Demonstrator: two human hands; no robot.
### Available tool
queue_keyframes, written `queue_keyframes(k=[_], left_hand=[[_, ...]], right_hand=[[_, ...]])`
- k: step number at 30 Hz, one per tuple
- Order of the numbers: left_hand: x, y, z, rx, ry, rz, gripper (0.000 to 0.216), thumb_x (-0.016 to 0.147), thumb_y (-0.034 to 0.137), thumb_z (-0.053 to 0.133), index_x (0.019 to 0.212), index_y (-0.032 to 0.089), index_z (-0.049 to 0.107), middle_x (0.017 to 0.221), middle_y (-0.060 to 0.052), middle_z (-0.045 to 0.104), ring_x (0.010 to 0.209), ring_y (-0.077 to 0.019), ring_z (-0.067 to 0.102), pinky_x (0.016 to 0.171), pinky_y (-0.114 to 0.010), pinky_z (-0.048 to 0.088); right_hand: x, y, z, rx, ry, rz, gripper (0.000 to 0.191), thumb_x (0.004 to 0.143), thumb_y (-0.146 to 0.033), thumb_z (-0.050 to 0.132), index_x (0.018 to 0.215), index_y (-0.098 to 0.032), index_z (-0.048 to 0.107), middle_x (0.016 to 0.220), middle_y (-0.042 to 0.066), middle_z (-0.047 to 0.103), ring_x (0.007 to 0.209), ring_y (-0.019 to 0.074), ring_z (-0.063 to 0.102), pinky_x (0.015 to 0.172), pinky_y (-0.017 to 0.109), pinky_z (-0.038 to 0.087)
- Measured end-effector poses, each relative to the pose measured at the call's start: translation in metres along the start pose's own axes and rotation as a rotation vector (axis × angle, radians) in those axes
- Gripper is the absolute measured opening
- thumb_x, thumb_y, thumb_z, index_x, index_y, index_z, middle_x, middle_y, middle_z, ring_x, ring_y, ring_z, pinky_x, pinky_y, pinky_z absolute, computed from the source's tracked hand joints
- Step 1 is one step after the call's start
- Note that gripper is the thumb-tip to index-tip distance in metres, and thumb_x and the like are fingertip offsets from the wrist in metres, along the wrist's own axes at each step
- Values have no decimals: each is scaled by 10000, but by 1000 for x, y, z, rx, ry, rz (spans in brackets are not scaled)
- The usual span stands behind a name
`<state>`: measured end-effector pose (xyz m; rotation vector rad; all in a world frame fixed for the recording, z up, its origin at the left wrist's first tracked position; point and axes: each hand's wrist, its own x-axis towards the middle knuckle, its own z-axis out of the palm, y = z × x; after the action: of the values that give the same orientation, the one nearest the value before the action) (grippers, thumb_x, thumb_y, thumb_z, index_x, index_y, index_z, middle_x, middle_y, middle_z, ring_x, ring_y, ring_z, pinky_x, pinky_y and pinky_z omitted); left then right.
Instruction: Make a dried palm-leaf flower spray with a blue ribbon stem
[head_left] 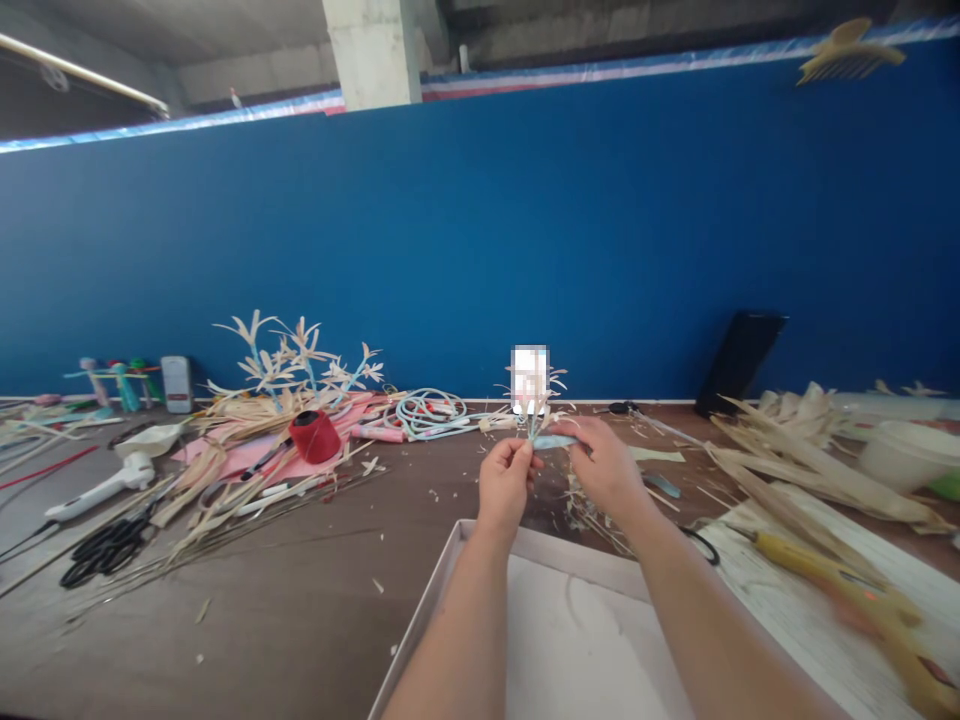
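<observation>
Just past an open white box [577,650] on the counter [285,620], my left hand [504,485] is pinching the stem of a pale flower spray [541,407] between thumb and fingers, while my right hand [609,465], close beside it, is gripping a light blue strip [555,441] that is reaching toward that stem. Farther off to my left, a red spool [315,437] is resting near more pale sprays [289,362], and behind it all a blue panel [480,230] is standing along the counter's back.
</observation>
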<state>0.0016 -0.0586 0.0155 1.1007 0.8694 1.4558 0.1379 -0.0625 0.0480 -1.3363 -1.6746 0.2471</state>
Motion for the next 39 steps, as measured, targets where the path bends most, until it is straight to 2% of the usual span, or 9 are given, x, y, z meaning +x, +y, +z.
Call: queue_keyframes(k=[6,9,12,15,18,22,30,34,39], left_hand=[[1,-2,-1,-4,-24,23,265,733,412,559,755,148,562,611,4,568,469,-54,416,436,-162,333],[1,-2,-1,0,-48,32,253,740,400,553,751,148,558,609,3,573,463,-54,414,434,-165,334],[0,-2,-1,8,-62,21,246,738,394,557,750,148,557,605,4,573,464,-54,418,434,-165,336],[0,-1,-1,20,-73,14,243,740,391,556,753,148,557,609,4,574,462,-53,417,433,-164,336],[-1,1,-1,28,-88,13,241,743,389,552,748,148,554,606,7,571,455,-50,409,431,-165,331],[-1,0,0,37,-91,12,238,742,387,553,740,149,553,597,13,561,455,-51,404,429,-166,327],[-3,1,3,68,-71,33,227,757,366,531,721,143,559,588,9,548,445,-53,386,421,-173,311],[-5,2,5,125,-28,37,218,754,354,531,729,143,578,611,-5,575,484,-67,421,449,-177,330],[-5,2,6,176,34,77,206,763,347,516,729,155,584,608,1,586,524,-84,465,518,-194,370]], right_hand=[[-3,-12,-6,700,-285,259,475,639,-131,502,1104,-217,547,948,30,634,857,185,572,797,320,428],[-2,-19,-10,848,-250,391,341,707,-293,544,1030,-194,588,916,49,628,757,168,560,716,308,447],[0,-18,-9,810,-176,484,283,690,-346,586,909,-174,632,855,49,623,692,149,537,655,283,441],[1,-17,-5,766,-191,501,257,661,-330,615,858,-169,650,742,22,599,612,116,494,568,246,407],[1,-17,-2,692,-188,542,256,626,-347,643,797,-157,655,566,-22,512,489,76,377,433,207,282],[2,-19,-1,599,-181,582,253,578,-363,678,710,-151,642,454,-61,429,425,56,279,406,209,159],[-1,-21,-2,458,-144,455,237,586,-346,669,720,-151,676,571,-7,616,567,124,516,572,254,361],[-4,-23,-2,349,-114,378,225,617,-349,638,733,-161,682,688,17,673,663,151,561,638,260,388],[-5,-32,-3,283,-98,357,246,620,-369,629,715,-148,679,674,32,677,658,165,576,607,252,406]])
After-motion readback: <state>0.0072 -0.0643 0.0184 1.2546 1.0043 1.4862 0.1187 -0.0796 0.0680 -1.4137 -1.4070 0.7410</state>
